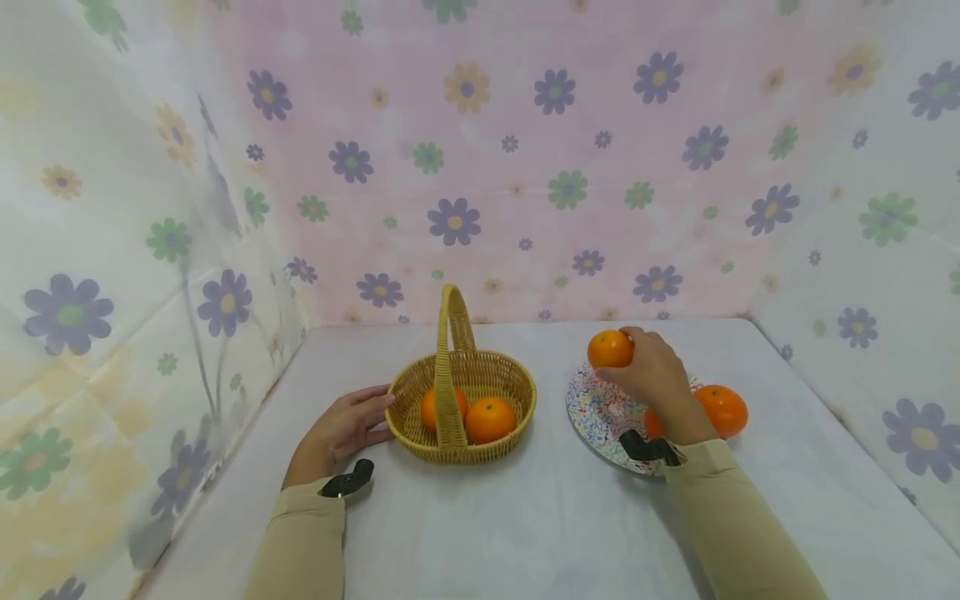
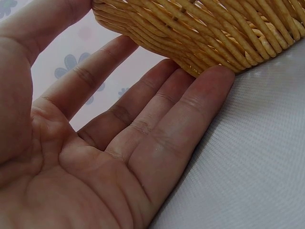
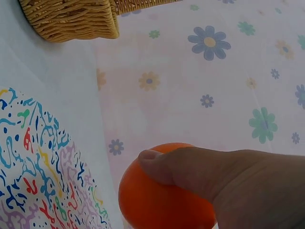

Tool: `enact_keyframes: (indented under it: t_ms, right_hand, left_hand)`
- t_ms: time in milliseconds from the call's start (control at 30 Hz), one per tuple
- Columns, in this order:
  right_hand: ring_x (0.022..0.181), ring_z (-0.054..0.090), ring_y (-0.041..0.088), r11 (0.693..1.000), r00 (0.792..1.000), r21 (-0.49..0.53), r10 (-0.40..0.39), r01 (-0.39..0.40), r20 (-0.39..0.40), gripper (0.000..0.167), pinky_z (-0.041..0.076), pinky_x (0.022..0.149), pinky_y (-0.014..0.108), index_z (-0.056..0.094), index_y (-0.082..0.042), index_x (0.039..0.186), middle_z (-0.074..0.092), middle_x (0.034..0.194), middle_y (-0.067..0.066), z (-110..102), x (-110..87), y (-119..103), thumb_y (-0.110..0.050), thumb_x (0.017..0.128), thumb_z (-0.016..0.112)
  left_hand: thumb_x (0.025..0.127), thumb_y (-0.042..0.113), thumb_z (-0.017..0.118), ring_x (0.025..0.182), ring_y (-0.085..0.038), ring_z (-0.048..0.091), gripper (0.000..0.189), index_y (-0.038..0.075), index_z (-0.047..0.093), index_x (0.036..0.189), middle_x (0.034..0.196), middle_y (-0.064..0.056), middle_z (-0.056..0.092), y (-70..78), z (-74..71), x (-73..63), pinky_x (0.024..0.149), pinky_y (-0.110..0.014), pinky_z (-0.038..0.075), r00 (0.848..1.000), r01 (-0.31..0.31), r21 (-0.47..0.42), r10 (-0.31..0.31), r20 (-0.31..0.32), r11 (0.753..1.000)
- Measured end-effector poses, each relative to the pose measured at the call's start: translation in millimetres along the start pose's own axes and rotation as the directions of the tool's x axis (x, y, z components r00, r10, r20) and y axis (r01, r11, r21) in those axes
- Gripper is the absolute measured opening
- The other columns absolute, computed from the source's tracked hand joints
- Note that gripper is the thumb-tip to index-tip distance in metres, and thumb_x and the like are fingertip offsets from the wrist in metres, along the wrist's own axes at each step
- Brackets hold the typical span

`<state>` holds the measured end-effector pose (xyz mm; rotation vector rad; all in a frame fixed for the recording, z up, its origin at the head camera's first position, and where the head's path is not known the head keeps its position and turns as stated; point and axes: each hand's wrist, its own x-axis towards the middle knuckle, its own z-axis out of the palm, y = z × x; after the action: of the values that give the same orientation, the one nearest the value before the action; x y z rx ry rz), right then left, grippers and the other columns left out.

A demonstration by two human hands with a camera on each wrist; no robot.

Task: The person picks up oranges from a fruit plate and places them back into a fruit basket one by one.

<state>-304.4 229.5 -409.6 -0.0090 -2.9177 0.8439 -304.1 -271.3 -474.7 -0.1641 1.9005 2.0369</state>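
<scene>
My right hand (image 1: pixel 651 371) holds an orange (image 1: pixel 610 348) above a round plate (image 1: pixel 592 408) with a colourful squiggle pattern. In the right wrist view the thumb (image 3: pixel 190 171) lies across the top of that fruit. Two more oranges (image 1: pixel 722 410) are by the plate's right side, one partly hidden behind the wrist. On the left stands a yellow wicker basket (image 1: pixel 517 379) with a tall handle, two oranges (image 1: pixel 491 419) inside it. The left hand (image 1: pixel 352 425) touches the basket's left side, its fingers (image 2: pixel 167 129) extended against the lower wicker wall.
A white cloth (image 1: pixel 495 525) covers the table. Floral fabric walls (image 1: pixel 510 183) rise at the back and on both sides. The basket's arched handle (image 1: pixel 448 367) stands up above its rim. A dark wrist device (image 1: pixel 645 447) sits at each sleeve cuff.
</scene>
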Motion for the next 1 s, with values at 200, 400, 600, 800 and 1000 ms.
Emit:
enact_keyframes:
  t_ms: [200, 400, 600, 800, 1000]
  right_hand:
    - [0.113, 0.057, 0.043, 0.999, 0.999, 0.041, -0.023, 0.024, -0.023, 0.09, 0.052, 0.095, 0.062, 0.039, -0.005, 0.154, 0.057, 0.134, 0.024, 3, -3.0, -2, -0.046, 0.087, 0.081]
    - [0.118, 0.057, 0.044, 0.996, 0.999, 0.074, -0.039, 0.042, -0.038, 0.089, 0.052, 0.099, 0.064, 0.038, -0.003, 0.154, 0.056, 0.141, 0.025, 2, -8.9, -7, -0.045, 0.088, 0.08]
    - [0.119, 0.057, 0.045, 0.996, 0.999, 0.085, -0.033, 0.036, -0.033, 0.092, 0.053, 0.099, 0.063, 0.036, -0.003, 0.155, 0.055, 0.142, 0.026, -1, -14.0, -12, -0.048, 0.088, 0.079]
    - [0.115, 0.06, 0.042, 0.993, 0.997, 0.088, -0.071, 0.075, -0.043, 0.093, 0.056, 0.096, 0.058, 0.035, -0.003, 0.155, 0.056, 0.142, 0.025, -1, -15.8, -21, -0.05, 0.088, 0.08]
    - [0.105, 0.061, 0.035, 0.987, 0.993, 0.109, -0.114, 0.117, -0.039, 0.094, 0.06, 0.088, 0.048, 0.035, -0.004, 0.155, 0.057, 0.14, 0.023, 1, -15.4, -33, -0.051, 0.087, 0.08]
  left_hand:
    - [0.098, 0.025, 0.074, 0.125, -0.022, 0.065, 0.066, 0.007, 0.046, 0.154, 0.152, -0.012, 0.053, -3.9, -1.0, -1.3, 0.1, -0.05, 0.058, 1.0, -0.009, 0.0, 0.009, 0.0, 1.0]
    - [0.098, 0.022, 0.073, 0.125, -0.023, 0.064, 0.065, 0.004, 0.045, 0.154, 0.149, -0.012, 0.056, -6.4, 0.6, -1.7, 0.101, -0.051, 0.057, 1.0, -0.02, -0.018, 0.02, 0.022, 1.0]
    - [0.097, 0.022, 0.074, 0.128, -0.025, 0.063, 0.065, 0.006, 0.046, 0.154, 0.152, -0.014, 0.053, -6.5, 3.0, 1.0, 0.102, -0.051, 0.057, 1.0, -0.013, -0.017, 0.013, 0.021, 1.0]
    - [0.097, 0.025, 0.075, 0.128, -0.025, 0.063, 0.063, 0.007, 0.049, 0.152, 0.151, -0.012, 0.055, -3.2, 2.4, 0.9, 0.1, -0.049, 0.058, 1.0, -0.009, -0.001, 0.009, -0.004, 1.0]
    - [0.098, 0.024, 0.074, 0.129, -0.025, 0.063, 0.064, 0.007, 0.048, 0.153, 0.152, -0.012, 0.054, -2.2, -1.2, -2.4, 0.101, -0.049, 0.058, 1.0, -0.022, 0.0, 0.022, 0.003, 1.0]
